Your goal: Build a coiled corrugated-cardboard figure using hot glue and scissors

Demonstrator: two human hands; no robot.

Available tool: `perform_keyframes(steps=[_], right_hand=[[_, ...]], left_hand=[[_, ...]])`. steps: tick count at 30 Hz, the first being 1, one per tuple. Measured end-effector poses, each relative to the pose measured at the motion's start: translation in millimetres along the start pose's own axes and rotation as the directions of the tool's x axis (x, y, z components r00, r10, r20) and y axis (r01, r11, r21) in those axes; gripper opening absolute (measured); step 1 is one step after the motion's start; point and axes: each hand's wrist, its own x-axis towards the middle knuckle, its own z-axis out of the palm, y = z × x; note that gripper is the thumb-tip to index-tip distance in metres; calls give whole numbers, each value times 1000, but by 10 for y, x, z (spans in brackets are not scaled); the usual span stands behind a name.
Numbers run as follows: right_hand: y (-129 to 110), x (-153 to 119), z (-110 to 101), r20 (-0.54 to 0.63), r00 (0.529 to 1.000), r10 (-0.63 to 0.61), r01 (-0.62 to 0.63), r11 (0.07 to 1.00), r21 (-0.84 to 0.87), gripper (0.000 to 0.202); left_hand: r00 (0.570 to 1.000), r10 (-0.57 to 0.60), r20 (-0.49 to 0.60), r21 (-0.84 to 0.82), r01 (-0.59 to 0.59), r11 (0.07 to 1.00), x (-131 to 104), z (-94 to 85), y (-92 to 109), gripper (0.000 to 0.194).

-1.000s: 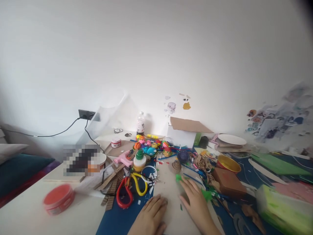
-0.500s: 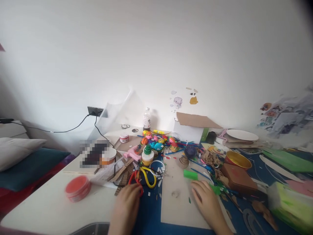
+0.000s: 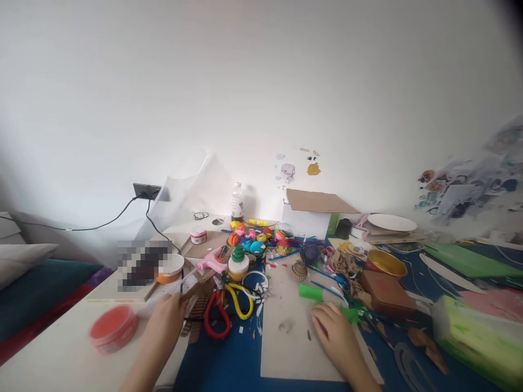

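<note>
My left hand (image 3: pixel 165 318) reaches over the left side of the table, its fingers closed on the end of a brown cardboard strip (image 3: pixel 195 288). Beside it lie scissors (image 3: pixel 218 318) with one red and one yellow handle. A pink glue gun (image 3: pixel 212 261) is just beyond the strip. My right hand (image 3: pixel 333 329) rests on the grey board (image 3: pixel 290 348), fingers lightly bent and apart from the thumb, with nothing seen in them. Close by are a green roll (image 3: pixel 310 292) and another green piece (image 3: pixel 350 314). The undersides of both hands are hidden.
A red-lidded tub (image 3: pixel 113 329) stands on the left. Further back are a green-capped glue bottle (image 3: pixel 238 264), coiled cord pieces (image 3: pixel 299 271), colourful small figures and a drink bottle (image 3: pixel 237 201). A brown box (image 3: pixel 386 294), gold bowl (image 3: pixel 388 262) and green-yellow pack (image 3: pixel 476 337) stand right.
My left hand has moved left from the scissors to the cardboard strip, leaving the red handle uncovered. My right hand stays on the board. The whole view has shifted slightly.
</note>
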Motion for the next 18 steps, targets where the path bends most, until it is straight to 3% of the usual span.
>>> perform_keyframes(steps=[5, 7, 11, 16, 18], right_hand=[[6, -5, 15, 35, 999, 9, -9, 1000, 2, 25], [5, -7, 12, 40, 999, 10, -11, 1000, 7, 25], [0, -12, 9, 42, 999, 19, -20, 1000, 17, 24], [25, -16, 12, 31, 999, 29, -30, 999, 32, 22], [43, -21, 9, 21, 999, 27, -28, 998, 51, 21]], left_hand=[[999, -44, -31, -39, 43, 998, 16, -349, 145, 35], [991, -123, -51, -105, 118, 988, -7, -513, 229, 32], [985, -126, -120, -276, 89, 957, -92, -759, 344, 31], [953, -258, -156, -498, 149, 854, -286, -963, 277, 36], [945, -262, -195, -532, 123, 838, -413, -1007, 224, 42]])
